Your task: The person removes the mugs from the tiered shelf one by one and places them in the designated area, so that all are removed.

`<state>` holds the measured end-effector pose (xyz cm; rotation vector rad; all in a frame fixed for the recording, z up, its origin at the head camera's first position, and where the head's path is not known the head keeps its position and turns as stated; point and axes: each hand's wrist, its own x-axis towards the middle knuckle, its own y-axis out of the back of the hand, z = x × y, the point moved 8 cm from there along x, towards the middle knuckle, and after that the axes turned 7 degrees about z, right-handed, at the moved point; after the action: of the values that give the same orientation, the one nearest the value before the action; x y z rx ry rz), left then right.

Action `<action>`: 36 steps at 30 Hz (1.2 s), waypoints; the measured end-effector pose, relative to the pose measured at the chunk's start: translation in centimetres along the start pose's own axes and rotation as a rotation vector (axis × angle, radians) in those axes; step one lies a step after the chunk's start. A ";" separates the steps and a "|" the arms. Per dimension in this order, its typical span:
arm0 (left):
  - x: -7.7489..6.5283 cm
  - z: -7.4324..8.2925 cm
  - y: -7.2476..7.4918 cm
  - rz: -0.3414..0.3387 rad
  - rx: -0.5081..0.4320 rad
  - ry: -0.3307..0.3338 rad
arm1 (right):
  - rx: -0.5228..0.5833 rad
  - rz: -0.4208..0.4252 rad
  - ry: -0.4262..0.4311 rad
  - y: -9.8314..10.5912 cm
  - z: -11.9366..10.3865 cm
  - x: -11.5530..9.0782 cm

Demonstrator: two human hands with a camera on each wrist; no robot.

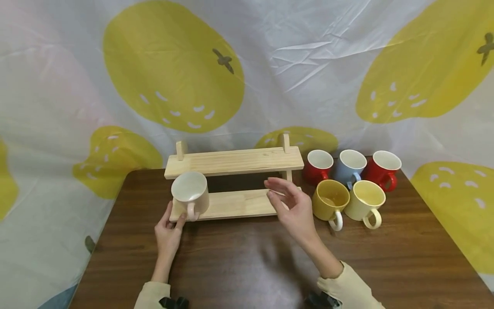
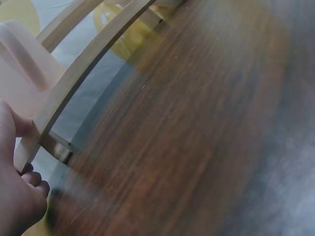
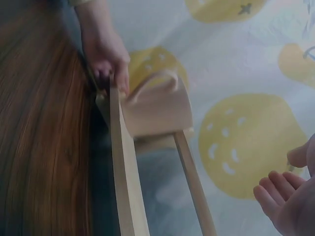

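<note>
A two-tier wooden shelf rack (image 1: pixel 235 163) stands toward the back of the table. On the left end of its lower board (image 1: pixel 235 204) sits a pale pinkish-white mug (image 1: pixel 200 201), upright, handle toward me. My left hand (image 1: pixel 168 236) pinches that board's left front corner, thumb on top beside the mug and fingers curled beneath; the left wrist view shows this hand (image 2: pixel 19 191) on the wood. Held in the air before the board's right end, my right hand (image 1: pixel 295 212) has loosely bent fingers and nothing between them. The right wrist view shows its fingers (image 3: pixel 278 189) apart from the rack.
Right of the rack, several mugs stand close together: red (image 1: pixel 311 168), light blue (image 1: pixel 343 169) and another red (image 1: pixel 376 171) behind, mustard (image 1: pixel 326 209) and pale yellow (image 1: pixel 359 208) in front. A fruit-print cloth (image 1: pixel 270 98) hangs behind the brown wooden table (image 1: pixel 231 262).
</note>
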<state>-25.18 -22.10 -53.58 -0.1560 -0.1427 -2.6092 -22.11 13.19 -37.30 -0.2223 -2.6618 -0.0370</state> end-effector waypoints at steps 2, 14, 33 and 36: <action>0.0 0.1 0.1 0.001 0.001 -0.002 | 0.009 -0.021 -0.004 -1.1 0.0 -0.1; 0.0 -0.3 0.2 -0.012 0.017 0.012 | 0.026 -0.127 -0.071 -7.0 1.4 -2.0; -0.1 0.0 -0.1 -0.010 -0.035 0.000 | -0.028 -0.350 -0.187 -14.3 5.0 -5.1; -0.1 0.0 -0.1 -0.012 -0.030 0.008 | -0.053 -0.368 -0.195 -15.2 5.3 -5.5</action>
<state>-25.19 -21.95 -53.56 -0.1559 -0.1027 -2.6242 -22.14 -2.27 -44.36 0.2633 -2.8616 -0.2131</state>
